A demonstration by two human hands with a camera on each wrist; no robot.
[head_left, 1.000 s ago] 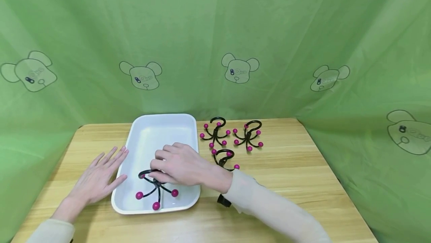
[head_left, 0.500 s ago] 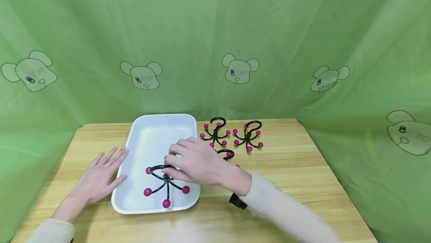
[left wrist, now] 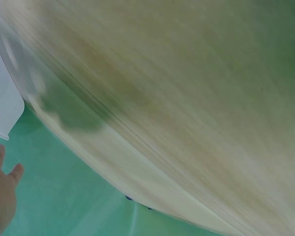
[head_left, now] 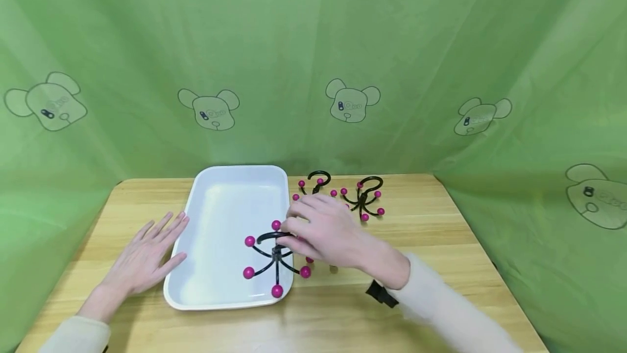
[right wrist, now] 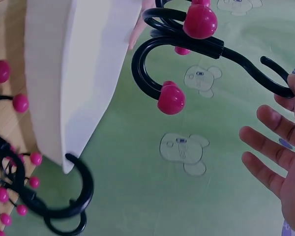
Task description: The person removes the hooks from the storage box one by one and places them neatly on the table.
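Observation:
My right hand (head_left: 328, 230) pinches the curved top of a black multi-arm hook hanger (head_left: 276, 254) with pink ball tips. The hanger hangs over the right side of a white tray (head_left: 230, 211). In the right wrist view, thumb and forefinger hold the end of the hanger (right wrist: 201, 46), while the other fingers of that hand (right wrist: 280, 152) stay spread. My left hand (head_left: 142, 258) lies flat with its fingertips at the tray's left rim. Only part of the left hand (left wrist: 1, 196) shows in the left wrist view.
Two similar hangers stand right of the tray: one at the back (head_left: 319, 173), partly covered by my right hand, and one farther right (head_left: 362, 199). A third lies mostly hidden beneath that hand. A green curtain (head_left: 274, 43) surrounds the wooden table (head_left: 431, 233).
My right hand has carried the hanger rightward, from above the tray's front middle to its right edge. My left hand has stayed put.

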